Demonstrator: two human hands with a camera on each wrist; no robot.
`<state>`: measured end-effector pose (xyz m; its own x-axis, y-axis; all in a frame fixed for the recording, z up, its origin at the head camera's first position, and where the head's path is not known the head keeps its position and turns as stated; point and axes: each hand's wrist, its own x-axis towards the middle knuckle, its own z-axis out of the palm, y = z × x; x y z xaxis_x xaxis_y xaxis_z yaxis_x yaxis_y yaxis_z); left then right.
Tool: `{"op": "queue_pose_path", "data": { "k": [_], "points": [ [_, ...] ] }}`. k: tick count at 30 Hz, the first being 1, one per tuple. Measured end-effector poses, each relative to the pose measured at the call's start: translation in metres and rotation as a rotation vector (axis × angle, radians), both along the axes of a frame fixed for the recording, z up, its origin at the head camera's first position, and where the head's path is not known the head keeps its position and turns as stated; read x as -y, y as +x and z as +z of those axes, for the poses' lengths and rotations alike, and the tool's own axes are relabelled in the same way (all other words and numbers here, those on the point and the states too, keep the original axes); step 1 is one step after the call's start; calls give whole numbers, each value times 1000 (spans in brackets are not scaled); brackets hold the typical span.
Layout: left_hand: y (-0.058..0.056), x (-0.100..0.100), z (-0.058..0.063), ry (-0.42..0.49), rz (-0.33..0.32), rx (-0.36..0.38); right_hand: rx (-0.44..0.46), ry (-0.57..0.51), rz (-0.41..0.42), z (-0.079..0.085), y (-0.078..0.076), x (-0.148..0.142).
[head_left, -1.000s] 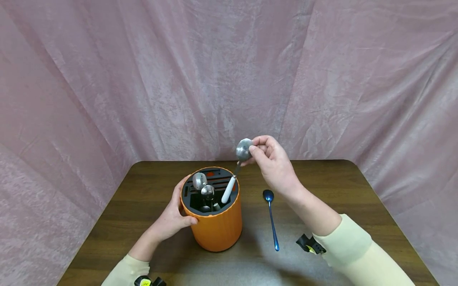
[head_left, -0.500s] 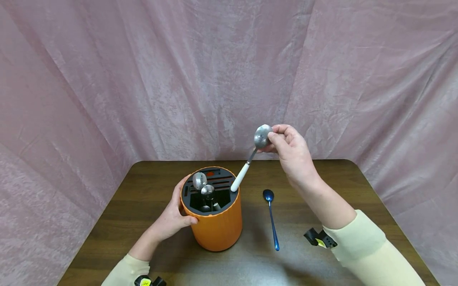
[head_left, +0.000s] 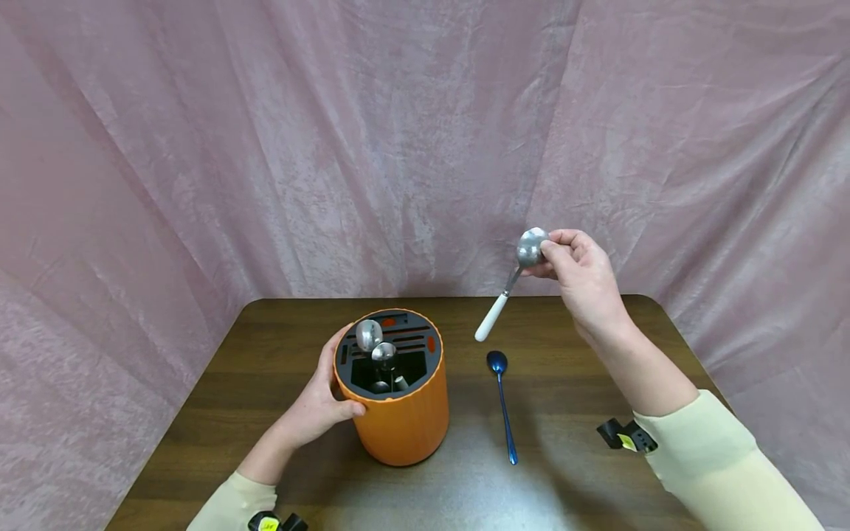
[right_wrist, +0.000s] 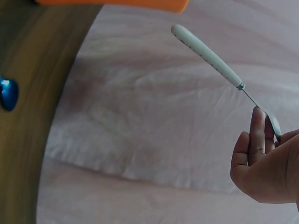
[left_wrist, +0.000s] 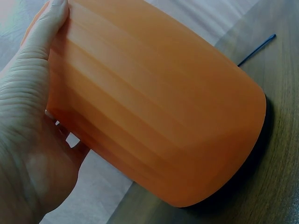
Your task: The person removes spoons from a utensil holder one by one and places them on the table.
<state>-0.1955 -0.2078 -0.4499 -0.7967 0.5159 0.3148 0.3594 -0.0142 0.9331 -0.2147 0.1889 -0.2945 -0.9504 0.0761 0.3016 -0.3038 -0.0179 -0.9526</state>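
My right hand [head_left: 584, 280] pinches a white-handled spoon [head_left: 493, 317] by its metal bowl, the handle slanting down to the left above the table's back part. In the right wrist view the white handle [right_wrist: 208, 57] points up and left, away from the fingers. My left hand [head_left: 319, 402] grips the side of an orange utensil holder [head_left: 405, 428], thumb in front near the rim and the other fingers mostly hidden behind it. Several metal utensils stand in the holder's black slotted top, among them a spoon [head_left: 369, 335] with its bowl up.
A blue spoon [head_left: 505, 413] lies on the wooden table [head_left: 564, 324], right of the holder, its bowl toward the back. Behind the table's back edge hangs a pink curtain [head_left: 425, 147].
The white-handled spoon has left the holder's opening, moving right and upward in my right hand. My left hand and the holder have stayed in place.
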Motion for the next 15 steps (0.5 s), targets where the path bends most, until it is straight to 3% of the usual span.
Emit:
{"op": "queue_pose_path", "data": {
  "k": [9,15],
  "points": [
    [2,1,1,-10,5,3,135,162,-12,-16,-12,-24],
    [1,2,0,-10,5,-6,235,296,23,-31,-22,-35]
  ]
}}
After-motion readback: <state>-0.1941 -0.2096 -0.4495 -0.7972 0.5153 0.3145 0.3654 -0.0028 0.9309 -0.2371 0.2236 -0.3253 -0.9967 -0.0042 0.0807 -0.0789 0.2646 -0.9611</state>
